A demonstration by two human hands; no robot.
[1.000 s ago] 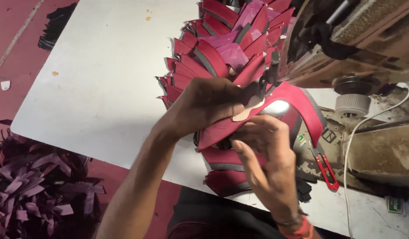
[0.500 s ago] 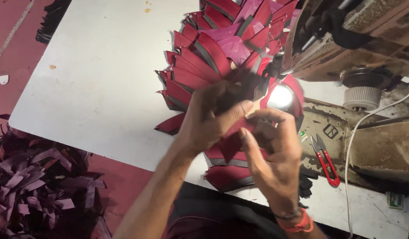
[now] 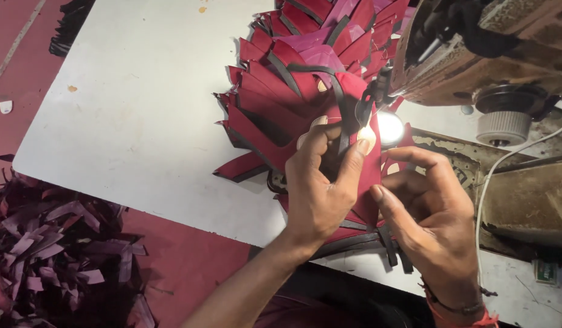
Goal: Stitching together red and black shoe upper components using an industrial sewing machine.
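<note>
Head view: left hand [image 3: 320, 188] pinches maroon piece [image 3: 360, 121], right hand [image 3: 436, 218] half-curled, sewing machine [image 3: 475, 48] crowding behind.

Left forearm bare from elbow to wrist; no sleeve, watch or band visible. Left hand [image 3: 320, 194] ungloved, no rings, nails short. Right hand [image 3: 433, 218] ungloved, no rings. Right wrist carries a thin dark cord [image 3: 454, 304] and, just nearer the body, a red-orange thread band [image 3: 469, 319], partly cut by the near frame edge.
</note>
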